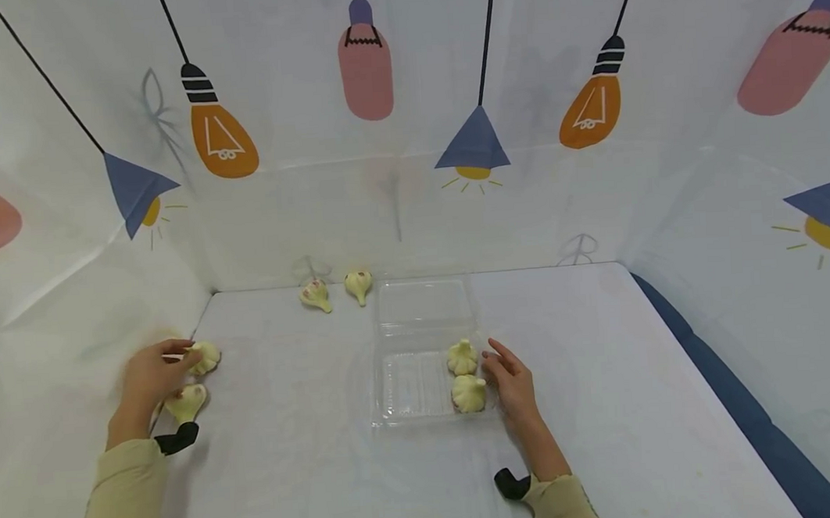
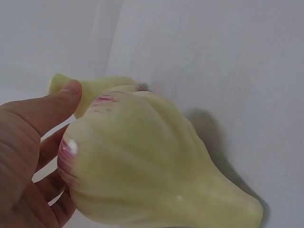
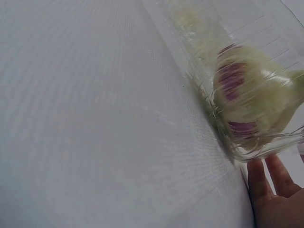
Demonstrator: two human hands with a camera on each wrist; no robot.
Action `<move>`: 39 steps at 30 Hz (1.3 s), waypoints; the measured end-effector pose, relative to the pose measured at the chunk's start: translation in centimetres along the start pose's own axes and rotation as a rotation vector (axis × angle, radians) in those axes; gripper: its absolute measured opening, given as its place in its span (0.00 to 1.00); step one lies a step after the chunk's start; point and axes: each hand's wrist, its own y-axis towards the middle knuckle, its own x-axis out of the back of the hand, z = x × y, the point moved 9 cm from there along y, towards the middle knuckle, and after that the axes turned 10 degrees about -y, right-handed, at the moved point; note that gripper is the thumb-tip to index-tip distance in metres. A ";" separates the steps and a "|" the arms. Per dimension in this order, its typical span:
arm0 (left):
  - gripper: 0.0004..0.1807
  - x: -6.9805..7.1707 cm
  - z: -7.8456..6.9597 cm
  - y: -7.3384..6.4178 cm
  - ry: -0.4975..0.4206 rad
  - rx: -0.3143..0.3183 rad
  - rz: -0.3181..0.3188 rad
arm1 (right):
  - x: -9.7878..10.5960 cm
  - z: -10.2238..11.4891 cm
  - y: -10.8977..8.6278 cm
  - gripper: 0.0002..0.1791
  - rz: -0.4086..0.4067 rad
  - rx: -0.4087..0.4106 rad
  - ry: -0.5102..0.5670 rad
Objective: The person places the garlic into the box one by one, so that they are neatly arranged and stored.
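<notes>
My left hand (image 1: 152,376) is at the table's left edge, pinching the stem of a garlic bulb (image 1: 205,357) between thumb and fingers. A second garlic bulb (image 2: 137,161) with purple streaks lies just nearer than it and fills much of the left wrist view. On the right, my right hand (image 1: 513,383) rests beside a clear plastic clamshell box (image 1: 413,392), its loosely bent fingertips at the box's right wall. Inside the box's near half, along that wall, sit two garlic bulbs, one farther (image 1: 462,357) and one nearer (image 1: 469,395). The box's lid (image 1: 424,301) lies folded open away from me.
Two more garlic bulbs, one on the left (image 1: 315,295) and one on the right (image 1: 358,286), lie at the back of the white table (image 1: 291,453), left of the lid. White sheeting (image 1: 412,204) printed with lamps hangs behind and at both sides.
</notes>
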 end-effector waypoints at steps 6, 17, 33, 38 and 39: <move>0.28 0.0 -0.1 0.5 0.050 -0.027 -0.030 | 0.0 0.0 0.1 0.23 0.008 0.003 0.002; 0.26 -1.3 -2.3 2.0 0.088 -0.129 0.019 | 0.2 0.2 0.0 0.23 0.014 -0.011 0.000; 0.19 -1.6 -5.0 1.2 -0.105 -0.080 -0.101 | 0.2 3.4 -2.0 0.24 0.051 -0.009 0.003; 0.14 -2.1 -6.2 0.8 -0.157 -0.092 -0.191 | 0.2 3.1 -1.8 0.24 0.043 -0.016 -0.009; 0.14 -2.2 -6.5 0.7 -0.163 -0.094 -0.202 | 0.2 2.9 -1.7 0.24 0.041 -0.024 -0.007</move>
